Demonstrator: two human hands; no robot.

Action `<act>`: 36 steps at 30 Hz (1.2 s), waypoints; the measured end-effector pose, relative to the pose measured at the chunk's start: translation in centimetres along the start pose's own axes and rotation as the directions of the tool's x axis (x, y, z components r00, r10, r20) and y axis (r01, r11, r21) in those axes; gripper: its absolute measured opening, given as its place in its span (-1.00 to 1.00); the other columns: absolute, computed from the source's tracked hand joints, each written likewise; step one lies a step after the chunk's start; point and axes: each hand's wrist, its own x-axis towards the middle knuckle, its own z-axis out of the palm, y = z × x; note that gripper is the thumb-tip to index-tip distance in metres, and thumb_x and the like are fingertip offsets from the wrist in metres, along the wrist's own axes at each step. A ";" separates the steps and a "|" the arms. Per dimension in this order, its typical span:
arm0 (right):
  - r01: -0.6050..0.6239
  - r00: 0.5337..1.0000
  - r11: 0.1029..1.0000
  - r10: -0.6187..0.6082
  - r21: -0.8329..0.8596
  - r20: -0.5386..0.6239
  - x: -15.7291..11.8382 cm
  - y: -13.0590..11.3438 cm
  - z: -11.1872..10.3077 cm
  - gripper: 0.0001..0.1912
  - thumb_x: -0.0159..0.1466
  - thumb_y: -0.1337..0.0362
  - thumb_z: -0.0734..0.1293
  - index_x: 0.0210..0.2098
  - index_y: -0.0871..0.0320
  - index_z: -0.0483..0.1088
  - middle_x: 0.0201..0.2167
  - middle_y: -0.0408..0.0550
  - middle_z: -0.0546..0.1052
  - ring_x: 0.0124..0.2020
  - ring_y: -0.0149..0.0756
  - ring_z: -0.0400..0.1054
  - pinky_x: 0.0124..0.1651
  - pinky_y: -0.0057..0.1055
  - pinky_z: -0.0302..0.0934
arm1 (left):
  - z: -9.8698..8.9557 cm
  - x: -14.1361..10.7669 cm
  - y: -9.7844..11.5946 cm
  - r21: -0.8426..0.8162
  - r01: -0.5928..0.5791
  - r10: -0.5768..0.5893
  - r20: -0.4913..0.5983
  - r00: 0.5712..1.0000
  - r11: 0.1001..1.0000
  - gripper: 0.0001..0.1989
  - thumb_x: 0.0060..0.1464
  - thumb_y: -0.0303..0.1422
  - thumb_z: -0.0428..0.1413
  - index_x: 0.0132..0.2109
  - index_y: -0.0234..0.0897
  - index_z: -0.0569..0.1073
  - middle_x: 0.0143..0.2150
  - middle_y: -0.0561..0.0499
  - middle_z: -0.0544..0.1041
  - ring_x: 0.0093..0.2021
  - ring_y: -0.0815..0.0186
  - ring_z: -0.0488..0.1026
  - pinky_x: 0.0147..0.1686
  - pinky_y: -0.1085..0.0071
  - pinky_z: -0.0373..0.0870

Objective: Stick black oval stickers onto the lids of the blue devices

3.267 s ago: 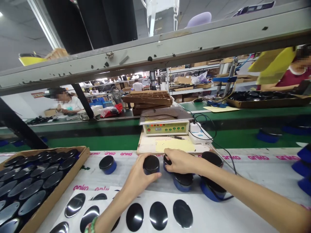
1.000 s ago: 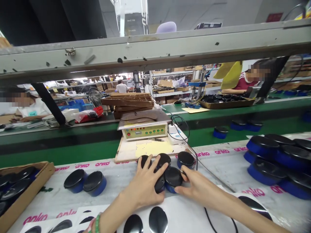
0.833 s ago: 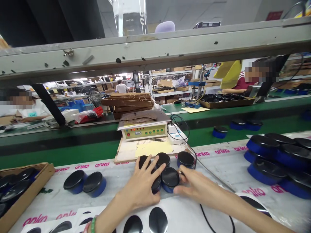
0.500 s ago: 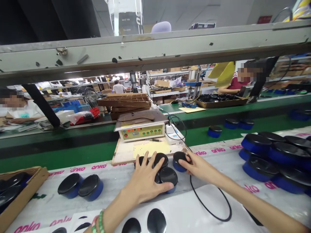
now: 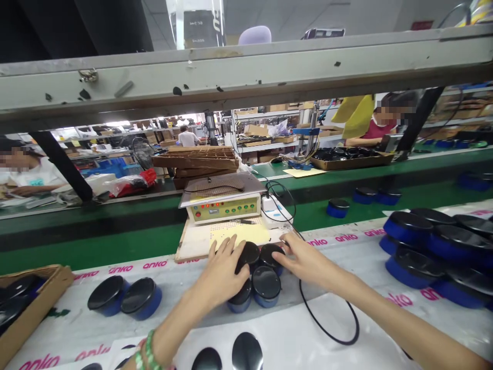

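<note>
Several round blue pieces with glossy black tops stand in a group at the middle, among them a front one [image 5: 266,283] and a back one [image 5: 249,253]. My left hand [image 5: 223,270] lies over the group's left side, fingers spread, partly hiding the pieces under it. At the group's right, my right hand [image 5: 304,259] has its thumb and fingers around the edge of a blue-and-black piece [image 5: 270,255]. A black cable [image 5: 327,329] loops below my right wrist. Flat black discs [image 5: 247,352] lie on a white sheet at the front.
Behind the hands stands a control box [image 5: 225,208] on a board. Two blue pieces [image 5: 141,298] sit at left, beside a cardboard box [image 5: 57,293]. A pile of blue pieces [image 5: 414,267] is at right. Across the green belt [image 5: 127,246], people sit at work.
My right hand has moved left, bringing its piece against the group. My left hand has shifted left, uncovering more of the front pieces.
</note>
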 end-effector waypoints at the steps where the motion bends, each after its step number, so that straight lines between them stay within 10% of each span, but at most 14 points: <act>1: 0.022 1.000 0.999 -0.022 -0.030 0.003 0.3 -0.3 0.0 -0.81 0.26 0.16 0.26 -0.32 0.17 0.25 -0.37 -0.08 0.37 -0.28 -0.22 0.32 -0.22 -0.26 0.20 | -0.3 0.7 -0.1 -0.011 -0.010 0.010 0.013 1.000 1.000 -0.44 0.21 -0.19 -0.03 0.29 -0.32 0.15 0.34 -0.28 0.10 0.35 -0.03 -0.01 0.27 -0.15 -0.21; 7: 0.117 0.988 0.989 -0.107 -0.093 0.110 1.5 -1.1 0.7 -0.78 0.27 0.15 0.31 -0.37 0.19 0.33 -0.43 -0.18 0.38 -0.42 -0.40 0.29 -0.31 -0.37 0.22 | -1.3 4.4 -0.3 -0.134 -0.069 0.079 0.070 0.994 0.989 -0.70 0.15 -0.22 0.12 -0.06 -0.34 0.43 -0.08 -0.07 0.48 -0.09 0.20 0.45 -0.07 0.10 0.40; 16: 0.234 0.971 0.965 -0.224 0.121 -0.086 -0.8 -6.0 -3.6 -0.55 0.25 0.11 0.22 0.10 0.06 0.14 -0.18 -0.06 0.41 -0.12 -0.21 0.35 -0.06 -0.32 0.21 | -3.4 -0.1 3.0 -0.375 -0.178 0.049 -0.329 0.943 0.910 -0.22 -0.12 -0.36 0.21 0.25 -0.17 0.08 0.13 -0.05 0.35 0.11 0.18 0.33 0.11 0.28 0.29; 29: 0.210 0.976 0.929 -0.178 0.306 -0.129 -1.7 -8.0 -1.2 -0.80 0.23 0.14 0.26 -0.16 0.04 0.30 -0.32 -0.11 0.45 -0.30 -0.23 0.36 -0.30 -0.37 0.26 | -3.8 -3.6 5.6 -0.309 -0.220 0.067 -0.438 0.896 0.925 -0.37 -0.18 -0.44 0.23 0.09 -0.08 0.27 0.01 0.09 0.46 -0.01 0.21 0.40 0.02 0.29 0.34; 36: 0.173 0.984 0.912 -0.143 0.372 -0.108 -1.0 -7.8 -2.4 -0.55 0.22 -0.09 0.25 -0.05 0.06 0.23 -0.23 -0.04 0.41 -0.25 -0.19 0.44 -0.21 -0.29 0.36 | -4.5 -4.3 -1.1 -0.212 0.051 -0.146 -0.463 0.874 0.976 -0.46 -0.07 -0.25 0.22 0.07 -0.24 0.29 0.00 -0.08 0.41 0.00 0.17 0.39 0.00 0.28 0.36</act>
